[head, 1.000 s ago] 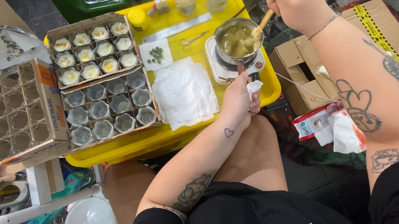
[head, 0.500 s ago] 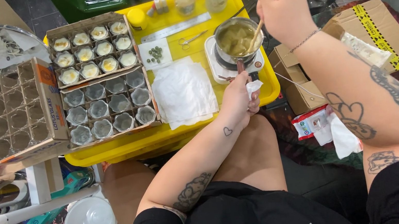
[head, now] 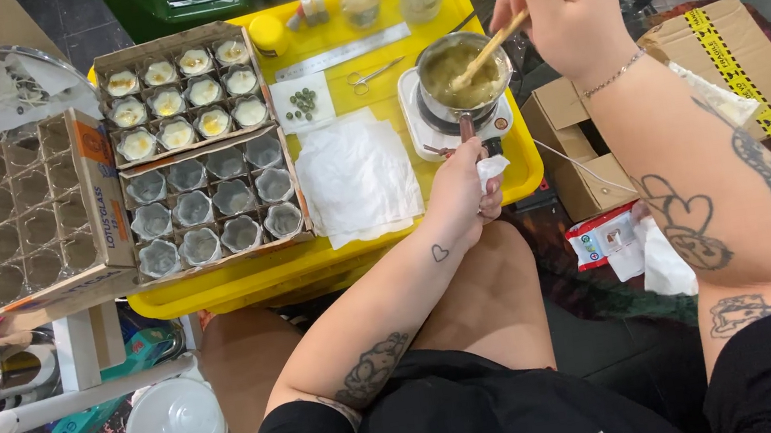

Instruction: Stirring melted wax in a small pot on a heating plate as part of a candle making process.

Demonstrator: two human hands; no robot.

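My right hand (head: 567,5) grips a wooden stick (head: 494,40) whose tip sits in the greenish liquid of a small metal pot (head: 458,68). The pot rests on a small white hotplate (head: 448,122) on a yellow tray (head: 331,259). Below it, my left hand (head: 463,194) holds the pot's handle through a bit of white tissue. Left of the pot lie white paper towels (head: 355,178), scissors (head: 371,76) and a metal ruler (head: 343,54).
Two cardboard dividers sit on the tray: the far one (head: 179,93) holds filled glass cups, the near one (head: 209,209) empty cups. An empty divider box (head: 29,216) is at left. Cardboard boxes (head: 724,48) stand at right, a white bucket (head: 174,429) below.
My right hand swung left, then back to the right, moving the stick around inside the pot. My left hand stayed on the handle.
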